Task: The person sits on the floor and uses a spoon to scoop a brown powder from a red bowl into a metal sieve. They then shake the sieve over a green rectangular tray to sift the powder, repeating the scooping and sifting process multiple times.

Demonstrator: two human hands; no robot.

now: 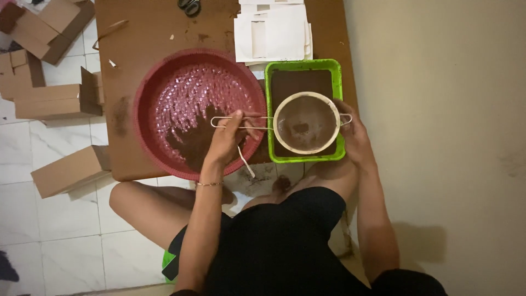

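A round sieve (pixel 306 123) is sitting over a green tray (pixel 338 71) of brown powder on a low brown desk (pixel 148 33), the left hand (pixel 229 136) fingers gripping its wire handle and the right hand (pixel 353 134) fingers steadying its far rim. Beside it a red woven basket (pixel 164 82) is lying, with cardboard boxes (pixel 68 171) scattered on the white tiled floor (pixel 60 219).

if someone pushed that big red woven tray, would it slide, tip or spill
The red woven tray is wide, shallow and flat-based, so it would probably slide on the brown board rather than tip. It looks light, holding only a small patch of brown powder. Its perforated weave may leak powder if jolted.
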